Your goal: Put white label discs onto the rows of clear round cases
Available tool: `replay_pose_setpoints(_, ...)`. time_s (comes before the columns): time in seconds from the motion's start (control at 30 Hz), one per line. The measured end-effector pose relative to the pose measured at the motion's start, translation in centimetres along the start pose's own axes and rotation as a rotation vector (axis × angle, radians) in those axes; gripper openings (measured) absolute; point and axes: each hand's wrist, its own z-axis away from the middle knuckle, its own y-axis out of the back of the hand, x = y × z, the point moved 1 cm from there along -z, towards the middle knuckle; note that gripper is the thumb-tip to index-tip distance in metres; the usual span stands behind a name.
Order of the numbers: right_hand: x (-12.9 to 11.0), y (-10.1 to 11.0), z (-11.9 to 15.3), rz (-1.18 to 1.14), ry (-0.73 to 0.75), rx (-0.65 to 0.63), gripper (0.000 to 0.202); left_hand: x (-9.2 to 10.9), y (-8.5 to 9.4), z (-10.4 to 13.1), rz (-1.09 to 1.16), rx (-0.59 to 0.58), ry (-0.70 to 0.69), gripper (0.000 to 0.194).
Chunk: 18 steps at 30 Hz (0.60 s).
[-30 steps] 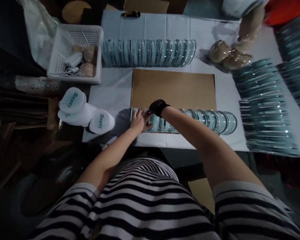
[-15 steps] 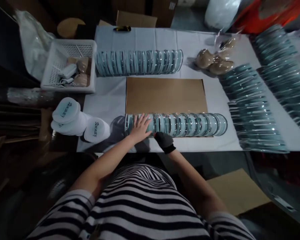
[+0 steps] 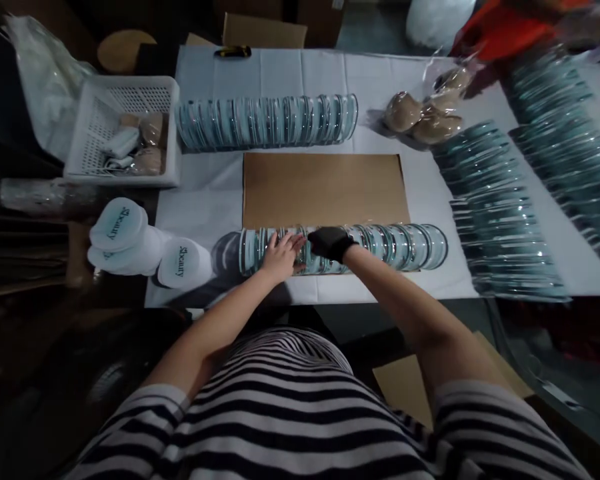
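Note:
A long row of clear, round-rimmed plastic pieces (image 3: 400, 245), nested together on its side, lies along the near edge of the table. My bare left hand (image 3: 280, 259) rests on its left part, fingers spread and lying across the rims. Just to the right is my right hand (image 3: 330, 243) in a dark glove, on top of the row, its fingers drawn together. What they pinch, if anything, is hidden by the glove. Under and behind the row is a flat brown cardboard sheet (image 3: 325, 190).
Another clear row (image 3: 270, 122) lies at the back; more clear stacks (image 3: 510, 213) are at right. White round-topped pieces (image 3: 117, 225) stand left, below a white basket (image 3: 173, 160). Bagged beige pieces (image 3: 404, 112) and a yellow-black cutter (image 3: 234, 51) lie farther back.
My right hand has moved from the near side of the row up onto its top, beside the left hand. My left hand stays on the row. The view has shifted slightly.

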Motion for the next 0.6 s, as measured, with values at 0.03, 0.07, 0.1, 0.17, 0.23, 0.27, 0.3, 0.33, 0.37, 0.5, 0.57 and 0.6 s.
replay_pose_setpoints(0.03, -0.5, -2.0, 1.7, -0.039, -0.027, 0.033, 0.033, 0.1, 0.0, 0.0, -0.001, 0.004, 0.003, 0.071)
replay_pose_setpoints(0.07, -1.1, -4.1, 3.2, -0.076, -0.074, 0.040, 0.035, 0.2, 0.1, 0.0, -0.004, 0.010, 0.008, 0.071)
replay_pose_setpoints(0.1, -1.8, -6.2, 4.3, -0.114, -0.119, 0.023, 0.038, 0.3, 0.1, 0.1, -0.008, 0.015, 0.010, 0.071)
replay_pose_setpoints(0.17, -3.3, -10.1, 5.4, -0.189, -0.211, -0.022, 0.042, 0.3, 0.2, 0.2, -0.019, 0.021, 0.012, 0.072)
replay_pose_setpoints(0.23, -4.5, -12.7, 5.6, -0.251, -0.277, -0.055, 0.046, 0.4, 0.3, 0.5, -0.029, 0.016, 0.015, 0.072)
replay_pose_setpoints(0.27, -4.7, -13.4, 5.6, -0.273, -0.291, -0.061, 0.046, 0.4, 0.4, 0.5, -0.033, 0.014, 0.022, 0.071)
replay_pose_setpoints(0.3, -4.6, -13.6, 5.6, -0.290, -0.288, -0.058, 0.046, 0.6, 0.4, 0.5, -0.036, 0.017, 0.030, 0.071)
replay_pose_setpoints(0.33, -4.1, -13.3, 5.6, -0.299, -0.278, -0.040, 0.044, 0.8, 0.5, 0.4, -0.038, 0.023, 0.033, 0.070)
replay_pose_setpoints(0.37, -3.2, -12.6, 5.7, -0.302, -0.276, -0.004, 0.044, 1.2, 0.6, 0.2, -0.037, 0.032, 0.029, 0.069)
replay_pose_setpoints(0.5, 3.5, -6.4, 4.3, -0.234, -0.424, 0.234, 0.044, 3.7, 0.5, -1.9, -0.028, 0.046, -0.028, 0.075)
replay_pose_setpoints(0.57, 6.5, -2.7, 1.7, -0.164, -0.367, 0.167, 0.041, 4.7, 0.2, -3.1, -0.032, 0.012, -0.032, 0.077)
replay_pose_setpoints(0.6, 7.4, -1.1, 0.2, -0.124, -0.310, 0.062, 0.038, 4.9, 0.0, -3.5, -0.034, -0.006, -0.036, 0.077)
